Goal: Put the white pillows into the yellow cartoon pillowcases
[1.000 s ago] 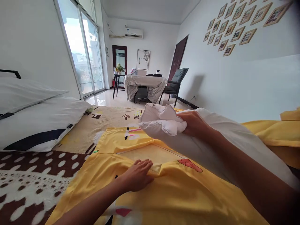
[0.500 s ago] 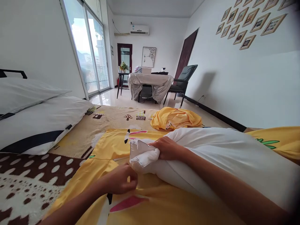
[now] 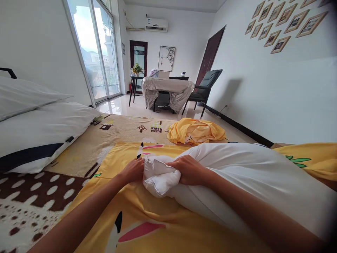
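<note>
A long white pillow or quilt (image 3: 244, 175) lies across the right side over a yellow printed cloth (image 3: 142, 228). My right hand (image 3: 191, 170) is closed on its bunched white end. At the left edge of that end, my left hand (image 3: 133, 171) is closed with its fingertips against the white fabric. What lies between the left fingers is hidden; it may be the white edge or the yellow cloth. Pink and black print shows on the yellow cloth, both behind the hands and in front of them.
White pillows (image 3: 50, 130) rest at the left on a patterned brown and beige blanket (image 3: 123, 126). A crumpled yellow cloth (image 3: 197, 130) lies beyond the hands. More yellow fabric (image 3: 313, 160) is at the right. Behind are a covered table (image 3: 167, 84) and a dark chair (image 3: 206, 86).
My left hand has moved up and forward from the yellow cloth to the left edge of the white end. My right hand keeps its hold. The view has shifted slightly.
</note>
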Action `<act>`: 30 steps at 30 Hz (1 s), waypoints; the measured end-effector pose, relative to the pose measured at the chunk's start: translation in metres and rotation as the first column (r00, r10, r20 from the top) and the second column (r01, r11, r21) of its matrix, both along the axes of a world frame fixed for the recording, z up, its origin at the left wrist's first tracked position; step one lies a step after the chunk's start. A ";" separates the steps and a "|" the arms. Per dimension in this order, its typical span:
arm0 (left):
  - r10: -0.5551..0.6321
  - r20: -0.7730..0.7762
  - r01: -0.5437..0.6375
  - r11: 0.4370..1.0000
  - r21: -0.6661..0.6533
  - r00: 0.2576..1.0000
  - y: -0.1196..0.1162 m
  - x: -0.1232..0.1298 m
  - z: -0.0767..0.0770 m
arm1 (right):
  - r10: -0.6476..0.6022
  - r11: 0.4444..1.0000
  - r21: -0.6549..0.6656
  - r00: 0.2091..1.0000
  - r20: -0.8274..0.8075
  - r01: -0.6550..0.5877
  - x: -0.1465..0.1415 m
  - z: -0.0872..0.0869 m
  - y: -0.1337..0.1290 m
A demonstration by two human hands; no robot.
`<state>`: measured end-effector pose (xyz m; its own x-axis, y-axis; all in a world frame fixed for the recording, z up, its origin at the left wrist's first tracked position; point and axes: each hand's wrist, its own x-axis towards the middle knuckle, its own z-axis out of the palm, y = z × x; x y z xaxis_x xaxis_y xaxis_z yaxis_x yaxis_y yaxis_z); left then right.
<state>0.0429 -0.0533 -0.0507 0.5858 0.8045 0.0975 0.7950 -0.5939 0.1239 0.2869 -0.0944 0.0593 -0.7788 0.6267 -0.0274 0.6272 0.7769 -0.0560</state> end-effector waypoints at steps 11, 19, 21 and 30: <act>0.203 0.320 -0.185 0.979 -0.087 0.925 0.006 -0.007 -0.018 | 0.034 0.999 -0.004 0.989 0.142 -0.034 -0.014 0.000 -0.019; 0.336 0.555 -0.247 0.941 -0.231 0.761 0.020 -0.013 -0.017 | 0.022 0.990 -0.139 0.991 0.135 -0.003 -0.040 0.052 -0.012; 0.349 0.591 -0.234 0.936 -0.264 0.727 0.024 -0.015 -0.017 | 0.083 0.979 -0.196 0.986 0.146 -0.053 -0.054 0.050 -0.006; 0.424 0.691 -0.155 0.895 -0.418 0.586 0.029 -0.023 -0.004 | 0.136 0.953 -0.298 0.958 0.254 -0.056 -0.076 0.031 0.017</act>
<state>0.0202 -0.0241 -0.0549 0.1406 0.9820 0.1259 0.4596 -0.1774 0.8703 0.2106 -0.0774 0.0901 -0.7734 0.4842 -0.4092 0.5728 0.8103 -0.1237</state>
